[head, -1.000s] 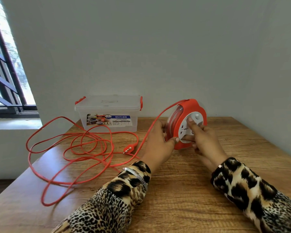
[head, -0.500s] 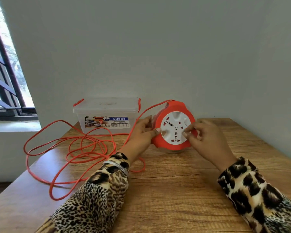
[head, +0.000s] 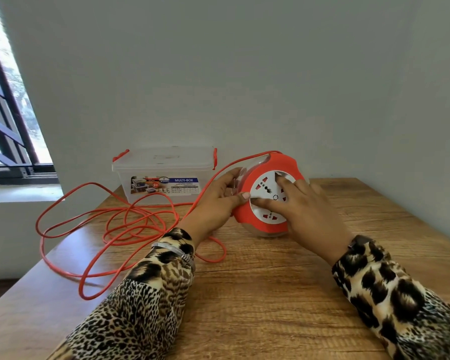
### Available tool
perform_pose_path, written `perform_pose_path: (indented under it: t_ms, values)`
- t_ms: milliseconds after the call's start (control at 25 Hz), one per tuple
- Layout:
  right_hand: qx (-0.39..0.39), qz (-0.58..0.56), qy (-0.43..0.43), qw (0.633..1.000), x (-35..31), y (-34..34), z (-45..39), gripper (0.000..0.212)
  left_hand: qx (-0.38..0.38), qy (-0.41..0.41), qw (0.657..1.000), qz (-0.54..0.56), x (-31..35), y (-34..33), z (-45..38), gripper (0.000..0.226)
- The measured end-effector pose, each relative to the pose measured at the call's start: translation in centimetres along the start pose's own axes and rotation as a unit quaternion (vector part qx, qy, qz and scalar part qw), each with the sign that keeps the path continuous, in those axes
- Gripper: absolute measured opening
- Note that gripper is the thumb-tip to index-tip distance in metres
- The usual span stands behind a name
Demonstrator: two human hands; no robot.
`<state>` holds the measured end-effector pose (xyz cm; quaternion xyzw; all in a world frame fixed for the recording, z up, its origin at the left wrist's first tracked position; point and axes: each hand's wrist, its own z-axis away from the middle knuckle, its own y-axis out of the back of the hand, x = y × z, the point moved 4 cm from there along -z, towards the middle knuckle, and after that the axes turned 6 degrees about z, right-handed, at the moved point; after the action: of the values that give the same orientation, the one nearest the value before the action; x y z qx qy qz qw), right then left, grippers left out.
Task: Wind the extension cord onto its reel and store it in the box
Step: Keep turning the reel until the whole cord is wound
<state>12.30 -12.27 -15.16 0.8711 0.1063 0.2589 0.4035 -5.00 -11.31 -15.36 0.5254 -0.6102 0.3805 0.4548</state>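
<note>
The orange reel [head: 255, 214] with a white socket face stands on edge on the wooden table [head: 270, 294], its face turned toward me. My left hand [head: 216, 203] grips its left rim, thumb on the orange edge. My right hand [head: 304, 206] lies across the white face with fingers spread on the disc. The orange cord [head: 109, 222] leaves the top of the reel, runs down behind my left hand and lies in loose loops on the left of the table, some hanging past the edge. The clear box [head: 164, 178], lid shut with orange clips, stands behind the loops.
The box sits against the grey wall at the table's back left. A barred window [head: 8, 126] is at the far left. A loop of cord passes under my left wrist. The table's left edge runs close to the loops.
The reel's face has turned from side-on to facing me. My right hand has shifted from pinching the disc's right side to lying across it. The cord loops have shifted slightly.
</note>
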Motion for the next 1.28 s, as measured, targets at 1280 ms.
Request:
perform_pose_path:
  t_ms: [1280]
  values:
    - [0.050,-0.569,-0.436,0.696,3.7,-1.9,1.5,0.064,0.076,-0.062,0.995,-0.019,-1.3,-4.2,0.8,0.052]
